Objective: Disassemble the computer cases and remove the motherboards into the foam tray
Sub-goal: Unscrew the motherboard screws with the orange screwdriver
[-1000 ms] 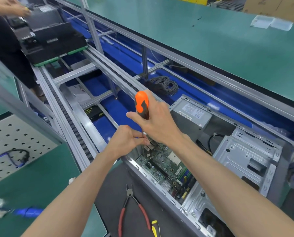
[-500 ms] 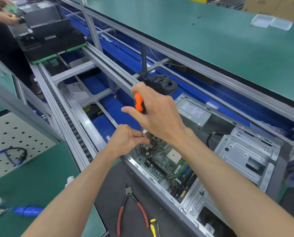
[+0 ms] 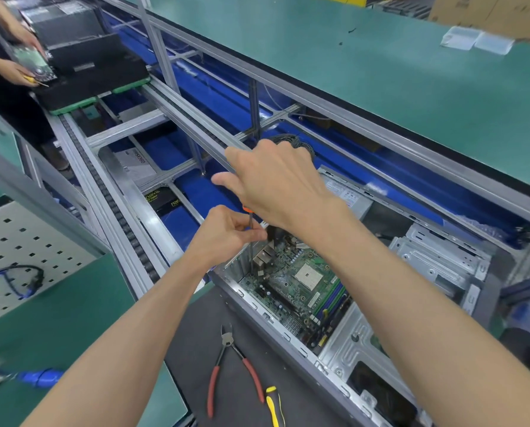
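Observation:
An open grey computer case point(image 3: 436, 263) lies on its side on the conveyor. A green motherboard point(image 3: 300, 285) sits inside its left half. A screwdriver point(image 3: 250, 241) stands upright with its tip on the board's left corner. My right hand point(image 3: 276, 186) covers the orange handle from above, thumb stretched out to the left, so only a sliver of orange shows. My left hand point(image 3: 226, 232) pinches the thin metal shaft just below the handle. No foam tray is in view.
Red-handled pliers point(image 3: 233, 362) and a yellow-handled tool point(image 3: 273, 405) lie on the black mat point(image 3: 196, 328) in front of the case. Another person's hands point(image 3: 20, 57) hold a drive over a black case point(image 3: 88, 69) at the far left. A pegboard point(image 3: 17, 251) sits left.
My right hand has turned over the top of the screwdriver handle, hiding the orange grip that showed before. My left hand stays pinched on the shaft. The other person picked up a drive.

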`<action>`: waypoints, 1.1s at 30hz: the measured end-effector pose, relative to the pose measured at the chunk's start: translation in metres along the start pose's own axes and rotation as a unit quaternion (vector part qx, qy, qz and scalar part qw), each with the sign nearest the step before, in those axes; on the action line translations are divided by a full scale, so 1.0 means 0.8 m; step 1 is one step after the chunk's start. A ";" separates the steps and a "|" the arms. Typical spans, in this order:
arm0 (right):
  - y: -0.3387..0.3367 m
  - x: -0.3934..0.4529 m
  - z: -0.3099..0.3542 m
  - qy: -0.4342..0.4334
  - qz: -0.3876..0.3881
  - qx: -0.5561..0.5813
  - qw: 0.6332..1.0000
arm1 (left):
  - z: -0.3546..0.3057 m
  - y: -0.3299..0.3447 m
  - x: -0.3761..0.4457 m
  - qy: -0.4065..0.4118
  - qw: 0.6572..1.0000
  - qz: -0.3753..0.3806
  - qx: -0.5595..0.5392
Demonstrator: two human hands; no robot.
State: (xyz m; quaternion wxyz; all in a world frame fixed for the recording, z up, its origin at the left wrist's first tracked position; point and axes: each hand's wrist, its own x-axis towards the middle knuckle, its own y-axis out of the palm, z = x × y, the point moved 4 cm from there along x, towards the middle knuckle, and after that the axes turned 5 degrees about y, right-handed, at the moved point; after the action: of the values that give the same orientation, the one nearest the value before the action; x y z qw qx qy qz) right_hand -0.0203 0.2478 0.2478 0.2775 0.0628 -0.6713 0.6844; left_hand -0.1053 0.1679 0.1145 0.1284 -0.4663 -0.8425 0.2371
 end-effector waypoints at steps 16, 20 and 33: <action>0.004 0.000 0.004 -0.048 0.048 0.042 0.997 | 0.011 -0.002 -0.011 -0.001 0.999 -0.011 -0.035; -0.006 -0.002 -0.001 -0.069 0.166 0.208 0.961 | 0.017 -0.003 -0.015 0.002 0.999 -0.012 -0.042; -0.012 -0.006 0.000 -0.090 0.190 0.231 0.950 | 0.025 0.000 -0.018 0.005 1.000 0.003 0.000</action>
State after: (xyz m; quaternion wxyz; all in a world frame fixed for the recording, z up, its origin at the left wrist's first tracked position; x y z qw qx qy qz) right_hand -0.0121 0.2459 0.2543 0.0587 0.0584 -0.5163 0.8524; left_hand -0.1063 0.1497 0.0971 0.1317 -0.4703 -0.8404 0.2351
